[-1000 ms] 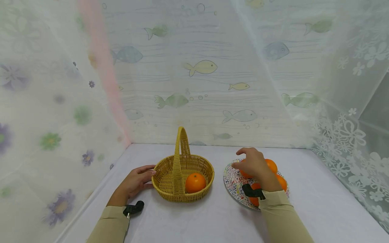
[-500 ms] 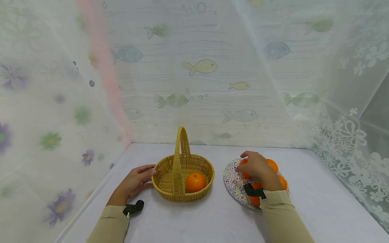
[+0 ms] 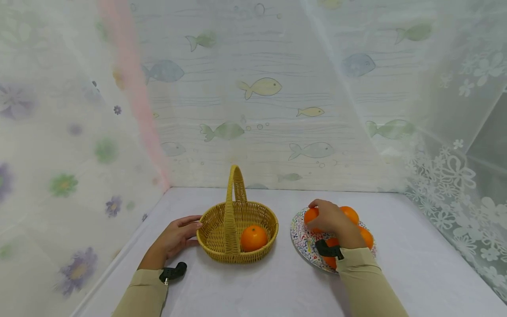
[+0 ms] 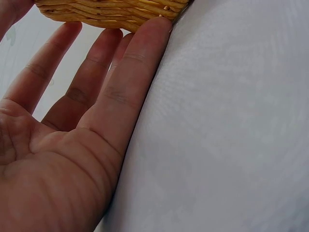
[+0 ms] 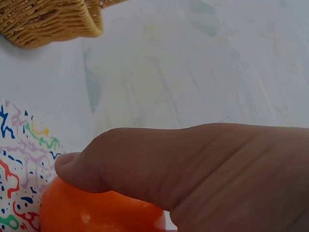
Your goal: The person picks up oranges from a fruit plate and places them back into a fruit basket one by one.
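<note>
My left hand (image 3: pixel 178 237) rests beside the yellow wicker basket (image 3: pixel 237 258), its fingertips against the basket's left side. In the left wrist view those fingers (image 4: pixel 130 82) reach out nearly straight to the woven wall. Inside the basket, right of its tall handle, sits one orange (image 3: pixel 254 238). Over the patterned round plate (image 3: pixel 302 241), my right hand (image 3: pixel 334 222) grips another orange (image 3: pixel 311 215) at the plate's far left part. The thumb (image 5: pixel 120 159) lies across the top of this orange in the right wrist view; the other fingers are hidden there.
Several more oranges share the plate, one at the back (image 3: pixel 350 214), one at the right (image 3: pixel 366 237) and one partly behind the right wrist (image 3: pixel 331 259). A white cloth (image 3: pixel 253 290) covers the table. Fish-printed curtain (image 3: pixel 253 110) hangs along the back edge.
My right hand has come down onto the orange, and its spread thumb and fingers have drawn in around it. The left hand and the basket have stayed in place.
</note>
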{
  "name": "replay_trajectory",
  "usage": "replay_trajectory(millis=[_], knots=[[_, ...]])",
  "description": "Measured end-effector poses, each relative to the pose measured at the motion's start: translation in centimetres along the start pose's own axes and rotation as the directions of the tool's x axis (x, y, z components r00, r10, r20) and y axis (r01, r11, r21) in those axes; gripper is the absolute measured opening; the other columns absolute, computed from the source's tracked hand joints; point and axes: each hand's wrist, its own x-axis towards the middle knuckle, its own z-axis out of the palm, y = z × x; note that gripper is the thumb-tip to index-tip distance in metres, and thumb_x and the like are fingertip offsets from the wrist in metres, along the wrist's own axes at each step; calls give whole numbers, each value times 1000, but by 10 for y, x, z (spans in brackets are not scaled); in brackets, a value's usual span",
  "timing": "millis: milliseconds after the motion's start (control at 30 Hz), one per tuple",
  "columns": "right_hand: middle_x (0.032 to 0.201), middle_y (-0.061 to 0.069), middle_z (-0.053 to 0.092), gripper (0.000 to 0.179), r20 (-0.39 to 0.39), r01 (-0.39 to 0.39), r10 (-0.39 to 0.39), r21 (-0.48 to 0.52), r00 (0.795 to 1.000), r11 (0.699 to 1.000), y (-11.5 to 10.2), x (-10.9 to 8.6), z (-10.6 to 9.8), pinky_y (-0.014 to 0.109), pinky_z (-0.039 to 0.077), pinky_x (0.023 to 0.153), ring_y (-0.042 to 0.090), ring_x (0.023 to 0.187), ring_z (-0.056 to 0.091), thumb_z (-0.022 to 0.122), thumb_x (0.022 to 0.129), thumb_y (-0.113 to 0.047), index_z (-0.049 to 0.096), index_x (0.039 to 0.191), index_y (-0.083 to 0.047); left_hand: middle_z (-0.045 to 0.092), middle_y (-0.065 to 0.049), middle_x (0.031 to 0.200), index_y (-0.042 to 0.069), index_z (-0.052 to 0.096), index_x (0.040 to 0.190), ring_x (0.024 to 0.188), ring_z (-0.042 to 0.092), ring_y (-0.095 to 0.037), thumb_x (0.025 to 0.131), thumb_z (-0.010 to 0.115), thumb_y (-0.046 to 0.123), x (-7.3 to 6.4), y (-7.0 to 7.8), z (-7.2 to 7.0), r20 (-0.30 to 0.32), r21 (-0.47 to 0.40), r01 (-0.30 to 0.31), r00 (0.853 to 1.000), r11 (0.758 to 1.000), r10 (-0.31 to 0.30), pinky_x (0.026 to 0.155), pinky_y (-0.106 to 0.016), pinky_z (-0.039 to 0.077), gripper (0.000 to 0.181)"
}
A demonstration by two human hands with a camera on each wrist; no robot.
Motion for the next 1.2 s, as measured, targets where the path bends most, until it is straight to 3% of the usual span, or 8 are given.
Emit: replay_trajectory(millis=[367, 867, 1200], knots=[[121, 11, 68, 68, 65, -8, 9, -12, 998, 1000, -4, 1, 9, 49, 57, 88, 29, 101, 60, 88, 75, -21, 60, 136, -11, 71, -3, 125, -2, 44, 153, 110, 71, -20, 101, 69, 17, -1, 1, 1, 18, -7, -16, 1000, 1000, 17, 91, -46, 62, 61], [123, 12, 67, 75, 52, -28, 26, 24, 998, 999, 2, 6, 11, 51, 61, 84, 29, 100, 62, 93, 73, -23, 58, 138, -12, 71, -4, 127, -2, 43, 154, 112, 71, -20, 101, 68, 17, -1, 1, 0, 39, -14, -21, 999, 1000, 22, 92, -46, 62, 61], [127, 16, 65, 77, 7, 31, -31, 6, 999, 999, -1, 3, 4, 49, 60, 82, 31, 101, 62, 90, 73, -22, 55, 140, -7, 70, -7, 129, -1, 44, 154, 114, 70, -20, 99, 71, 18, -2, 1, 0, 20, -7, -11, 1000, 1000, 11, 93, -46, 62, 64]])
